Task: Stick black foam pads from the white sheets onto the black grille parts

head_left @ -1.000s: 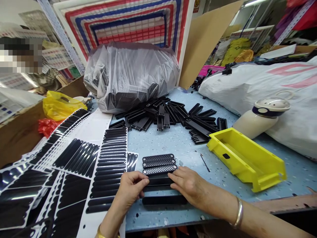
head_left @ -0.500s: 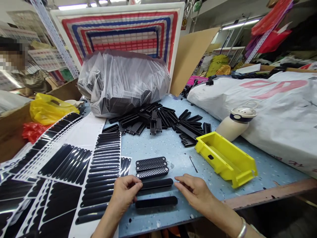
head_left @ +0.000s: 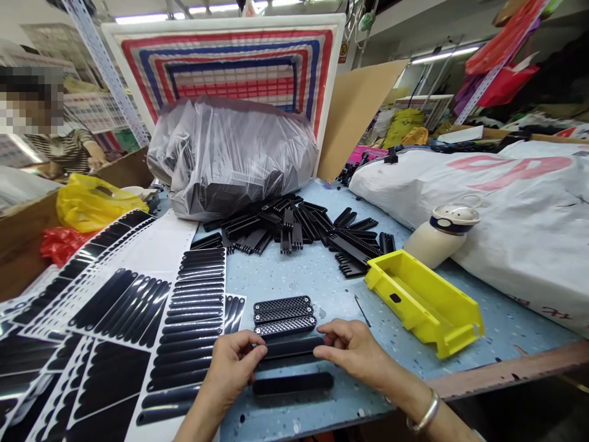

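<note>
My left hand (head_left: 234, 365) and my right hand (head_left: 352, 350) pinch the two ends of a smooth black bar (head_left: 289, 348) lying on the blue table (head_left: 322, 276). Just beyond it sit three black studded bars (head_left: 283, 313) in a row. A second smooth black bar (head_left: 292, 383) lies nearer to me, untouched. White backing sheets with rows of black oblong stickers (head_left: 197, 307) lie right beside my left hand.
A heap of black comb parts (head_left: 294, 227) spills from a clear plastic bag (head_left: 232, 156) at the back. A yellow bin (head_left: 426, 301), a white bottle-shaped device (head_left: 439, 233) and a big white sack (head_left: 506, 202) stand at the right. Another person (head_left: 69, 147) sits far left.
My right hand has moved back onto the right end of the smooth bar after lifting off it half a second ago. The left hand stays on the left end.
</note>
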`<state>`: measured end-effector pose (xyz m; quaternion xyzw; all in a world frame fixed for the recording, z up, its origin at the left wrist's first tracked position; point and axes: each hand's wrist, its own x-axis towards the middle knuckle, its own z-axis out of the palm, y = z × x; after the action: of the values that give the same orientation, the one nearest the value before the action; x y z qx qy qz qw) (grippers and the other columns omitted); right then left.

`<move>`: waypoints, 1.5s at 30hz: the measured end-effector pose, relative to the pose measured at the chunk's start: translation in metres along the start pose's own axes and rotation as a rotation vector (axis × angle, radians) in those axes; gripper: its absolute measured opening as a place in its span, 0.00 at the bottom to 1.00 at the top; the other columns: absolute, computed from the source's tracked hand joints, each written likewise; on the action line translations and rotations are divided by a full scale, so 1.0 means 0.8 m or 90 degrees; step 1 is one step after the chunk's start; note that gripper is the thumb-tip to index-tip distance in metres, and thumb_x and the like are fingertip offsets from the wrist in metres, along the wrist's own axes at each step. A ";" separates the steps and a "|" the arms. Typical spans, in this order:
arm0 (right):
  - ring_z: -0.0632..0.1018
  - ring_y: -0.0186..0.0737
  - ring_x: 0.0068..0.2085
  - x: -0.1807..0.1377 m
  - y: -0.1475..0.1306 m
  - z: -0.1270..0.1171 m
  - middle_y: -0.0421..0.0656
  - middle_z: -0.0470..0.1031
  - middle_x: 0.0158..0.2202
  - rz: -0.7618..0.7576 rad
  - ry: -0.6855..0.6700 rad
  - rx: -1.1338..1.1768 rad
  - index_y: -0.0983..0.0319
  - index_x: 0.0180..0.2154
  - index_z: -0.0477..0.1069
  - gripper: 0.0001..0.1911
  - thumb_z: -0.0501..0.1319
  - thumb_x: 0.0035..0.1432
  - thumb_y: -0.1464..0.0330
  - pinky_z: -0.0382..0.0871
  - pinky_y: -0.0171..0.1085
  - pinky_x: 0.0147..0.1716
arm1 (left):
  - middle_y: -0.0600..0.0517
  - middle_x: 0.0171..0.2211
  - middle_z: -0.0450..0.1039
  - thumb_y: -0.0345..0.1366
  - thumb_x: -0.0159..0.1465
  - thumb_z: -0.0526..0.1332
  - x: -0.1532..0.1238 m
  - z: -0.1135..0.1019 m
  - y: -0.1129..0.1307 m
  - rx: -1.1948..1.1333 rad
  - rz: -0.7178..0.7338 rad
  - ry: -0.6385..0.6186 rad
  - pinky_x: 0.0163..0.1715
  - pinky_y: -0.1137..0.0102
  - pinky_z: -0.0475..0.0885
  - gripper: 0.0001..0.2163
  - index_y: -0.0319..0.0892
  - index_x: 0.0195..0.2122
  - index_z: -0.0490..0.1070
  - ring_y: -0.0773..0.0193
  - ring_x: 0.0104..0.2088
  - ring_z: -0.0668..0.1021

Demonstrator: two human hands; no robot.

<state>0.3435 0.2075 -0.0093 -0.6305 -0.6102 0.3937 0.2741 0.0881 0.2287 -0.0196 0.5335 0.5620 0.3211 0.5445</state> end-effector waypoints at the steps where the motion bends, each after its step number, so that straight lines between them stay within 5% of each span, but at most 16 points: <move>1: 0.69 0.34 0.22 0.003 -0.001 -0.001 0.38 0.74 0.22 0.000 -0.010 0.007 0.62 0.30 0.79 0.10 0.68 0.46 0.63 0.64 0.33 0.22 | 0.57 0.13 0.65 0.46 0.47 0.66 0.000 0.000 0.000 0.002 0.000 -0.004 0.12 0.76 0.59 0.13 0.40 0.24 0.77 0.68 0.12 0.70; 8: 0.65 0.31 0.17 0.019 -0.002 0.001 0.34 0.63 0.13 0.004 -0.081 0.032 0.61 0.18 0.68 0.14 0.63 0.49 0.61 0.56 0.31 0.17 | 0.57 0.13 0.66 0.45 0.48 0.66 0.000 -0.001 0.000 -0.001 0.000 -0.019 0.13 0.76 0.61 0.12 0.41 0.24 0.77 0.68 0.12 0.70; 16: 0.67 0.33 0.17 0.016 -0.003 0.008 0.35 0.60 0.13 -0.016 -0.042 -0.001 0.57 0.16 0.54 0.24 0.56 0.57 0.53 0.56 0.32 0.17 | 0.57 0.13 0.66 0.46 0.48 0.67 0.001 -0.002 0.000 0.003 -0.003 -0.012 0.12 0.76 0.59 0.13 0.40 0.25 0.77 0.67 0.13 0.71; 22: 0.71 0.37 0.22 0.007 -0.014 -0.001 0.38 0.67 0.17 -0.038 -0.004 -0.051 0.58 0.20 0.62 0.26 0.47 0.64 0.52 0.65 0.35 0.24 | 0.57 0.13 0.65 0.45 0.49 0.65 0.000 -0.002 0.004 0.014 0.024 -0.036 0.13 0.75 0.58 0.12 0.41 0.25 0.77 0.68 0.13 0.69; 28: 0.72 0.40 0.29 0.002 -0.027 0.010 0.42 0.73 0.26 -0.078 0.024 -0.156 0.61 0.24 0.71 0.13 0.66 0.49 0.58 0.64 0.37 0.29 | 0.58 0.14 0.63 0.40 0.53 0.62 -0.001 -0.003 0.009 0.091 0.124 -0.073 0.17 0.74 0.59 0.09 0.41 0.25 0.77 0.68 0.16 0.66; 31: 0.72 0.39 0.29 0.004 -0.022 0.020 0.40 0.71 0.25 -0.097 0.022 -0.202 0.60 0.21 0.66 0.16 0.67 0.49 0.59 0.63 0.35 0.29 | 0.57 0.15 0.65 0.39 0.54 0.61 -0.001 -0.003 0.008 0.113 0.151 -0.060 0.20 0.72 0.60 0.09 0.40 0.25 0.78 0.67 0.17 0.67; 38: 0.66 0.36 0.23 0.015 -0.001 0.019 0.39 0.63 0.18 -0.119 0.047 -0.231 0.57 0.17 0.51 0.24 0.50 0.63 0.57 0.58 0.37 0.27 | 0.56 0.16 0.65 0.40 0.54 0.60 -0.001 -0.002 0.000 0.098 0.136 -0.049 0.20 0.72 0.61 0.11 0.39 0.26 0.78 0.66 0.17 0.68; 41: 0.69 0.39 0.25 0.012 -0.007 0.020 0.41 0.67 0.20 -0.128 0.073 -0.243 0.58 0.17 0.57 0.25 0.49 0.65 0.56 0.60 0.39 0.29 | 0.56 0.16 0.66 0.40 0.54 0.60 0.000 -0.001 0.000 0.107 0.135 -0.043 0.20 0.72 0.62 0.12 0.38 0.29 0.80 0.65 0.17 0.68; 45: 0.75 0.42 0.32 0.008 -0.023 0.037 0.44 0.75 0.28 -0.153 0.064 -0.243 0.60 0.23 0.71 0.18 0.61 0.58 0.55 0.63 0.38 0.33 | 0.51 0.20 0.74 0.41 0.55 0.59 0.000 -0.002 0.001 0.152 0.162 -0.054 0.23 0.71 0.64 0.15 0.37 0.32 0.82 0.63 0.21 0.72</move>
<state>0.3084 0.2118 -0.0114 -0.6127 -0.7297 0.2039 0.2247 0.0868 0.2294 -0.0183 0.6742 0.5003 0.2958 0.4556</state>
